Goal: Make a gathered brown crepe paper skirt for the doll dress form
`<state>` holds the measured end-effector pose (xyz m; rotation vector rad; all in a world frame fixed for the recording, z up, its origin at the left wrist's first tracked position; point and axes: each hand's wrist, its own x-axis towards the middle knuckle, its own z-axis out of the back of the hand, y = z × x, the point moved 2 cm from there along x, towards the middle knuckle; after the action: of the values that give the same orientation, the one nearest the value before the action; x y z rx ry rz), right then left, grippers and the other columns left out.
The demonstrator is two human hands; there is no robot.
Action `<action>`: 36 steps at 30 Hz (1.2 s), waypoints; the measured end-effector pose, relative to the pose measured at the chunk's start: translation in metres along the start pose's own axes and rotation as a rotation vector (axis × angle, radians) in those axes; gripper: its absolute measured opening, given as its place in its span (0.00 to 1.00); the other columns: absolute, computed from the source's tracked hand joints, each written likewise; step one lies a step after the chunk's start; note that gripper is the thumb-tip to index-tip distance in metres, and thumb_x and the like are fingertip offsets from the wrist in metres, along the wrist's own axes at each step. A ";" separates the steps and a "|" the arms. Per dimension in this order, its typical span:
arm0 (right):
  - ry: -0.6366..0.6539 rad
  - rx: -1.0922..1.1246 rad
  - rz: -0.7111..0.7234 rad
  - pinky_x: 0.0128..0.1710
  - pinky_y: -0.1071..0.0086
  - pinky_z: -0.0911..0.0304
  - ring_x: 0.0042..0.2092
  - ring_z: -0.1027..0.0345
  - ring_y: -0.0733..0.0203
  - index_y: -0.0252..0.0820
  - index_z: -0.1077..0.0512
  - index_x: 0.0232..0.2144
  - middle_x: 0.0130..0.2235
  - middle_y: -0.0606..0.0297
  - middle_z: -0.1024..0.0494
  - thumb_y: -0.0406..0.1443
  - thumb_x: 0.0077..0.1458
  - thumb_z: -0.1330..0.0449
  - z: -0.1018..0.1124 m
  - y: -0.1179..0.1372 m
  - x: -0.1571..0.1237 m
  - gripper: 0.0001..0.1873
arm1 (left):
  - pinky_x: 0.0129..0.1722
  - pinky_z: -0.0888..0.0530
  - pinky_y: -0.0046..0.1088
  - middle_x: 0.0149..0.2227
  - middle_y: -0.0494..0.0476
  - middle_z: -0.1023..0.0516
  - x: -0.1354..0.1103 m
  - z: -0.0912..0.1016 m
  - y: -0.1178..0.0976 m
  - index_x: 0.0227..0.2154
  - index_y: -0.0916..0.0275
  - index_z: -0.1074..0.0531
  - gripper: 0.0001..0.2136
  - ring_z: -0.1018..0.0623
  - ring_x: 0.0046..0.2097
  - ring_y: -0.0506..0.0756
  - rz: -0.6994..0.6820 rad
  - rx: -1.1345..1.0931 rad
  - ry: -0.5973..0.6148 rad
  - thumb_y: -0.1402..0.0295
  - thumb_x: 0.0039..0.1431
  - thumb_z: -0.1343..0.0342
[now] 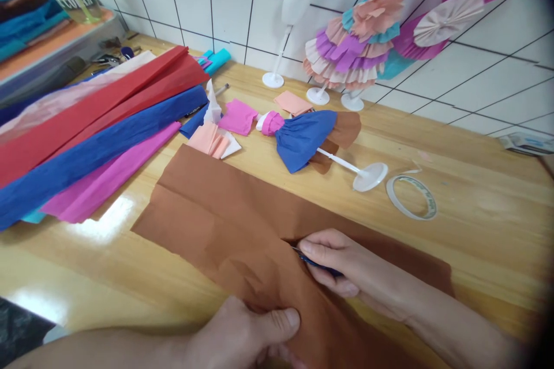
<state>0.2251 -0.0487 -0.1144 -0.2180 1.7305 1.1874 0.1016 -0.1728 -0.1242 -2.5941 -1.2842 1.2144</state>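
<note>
A large brown sheet of crepe paper (225,207) lies across the table before me. My right hand (331,259) is closed around dark blue-handled scissors (318,264), whose blades sit in a cut running in from the sheet's right side. Most of the blades is hidden by the paper. Below the cut, my left hand (255,326) pinches the near part of the sheet, thumb on top. Behind the sheet, a small white mannequin on a stand (340,160) lies on its side, dressed in a pink top and a blue skirt (303,137) over brown paper.
Rolled red crepe paper (104,98), blue and pink rolls lie at the left. Folded peach paper (208,139) and a pink piece (238,117) sit near the middle. A tape roll (411,199) rests at right. Dressed mannequins (350,52) stand against the tiled wall.
</note>
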 end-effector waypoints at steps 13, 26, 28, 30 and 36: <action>0.000 -0.083 0.001 0.15 0.74 0.68 0.15 0.60 0.76 0.41 0.40 0.18 0.14 0.74 0.41 0.54 0.47 0.44 0.003 0.012 -0.005 0.23 | 0.32 0.29 0.25 0.25 0.60 0.23 0.000 0.002 0.001 0.28 0.72 0.21 0.20 0.25 0.27 0.51 -0.005 0.007 0.020 0.57 0.41 0.31; -0.063 -0.069 -0.038 0.17 0.74 0.68 0.17 0.60 0.74 0.39 0.32 0.27 0.15 0.75 0.40 0.56 0.45 0.43 0.006 0.008 -0.015 0.25 | 0.33 0.29 0.29 0.25 0.62 0.24 0.006 0.010 0.011 0.30 0.73 0.22 0.24 0.25 0.29 0.54 -0.004 0.026 0.021 0.53 0.39 0.32; -0.083 -0.072 -0.025 0.17 0.74 0.68 0.17 0.60 0.74 0.39 0.33 0.26 0.15 0.75 0.40 0.56 0.45 0.43 0.005 0.011 -0.014 0.25 | 0.32 0.29 0.29 0.23 0.61 0.24 0.007 0.009 0.011 0.30 0.73 0.23 0.24 0.26 0.28 0.54 -0.016 0.020 0.033 0.53 0.39 0.31; -0.096 -0.089 -0.028 0.17 0.74 0.69 0.17 0.59 0.74 0.39 0.33 0.26 0.15 0.74 0.40 0.56 0.45 0.44 0.004 0.013 -0.013 0.24 | 0.31 0.29 0.29 0.22 0.61 0.25 0.009 0.009 0.011 0.31 0.72 0.23 0.24 0.26 0.28 0.54 -0.034 0.011 0.045 0.54 0.39 0.31; -0.109 -0.133 -0.015 0.16 0.74 0.69 0.16 0.61 0.75 0.40 0.34 0.26 0.14 0.75 0.40 0.55 0.46 0.46 0.000 0.017 -0.010 0.23 | 0.31 0.27 0.29 0.27 0.62 0.22 0.009 0.007 0.009 0.33 0.72 0.23 0.23 0.24 0.26 0.54 -0.052 -0.018 0.061 0.56 0.39 0.30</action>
<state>0.2196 -0.0432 -0.0963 -0.2421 1.5548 1.2816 0.1070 -0.1746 -0.1378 -2.5706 -1.3489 1.1119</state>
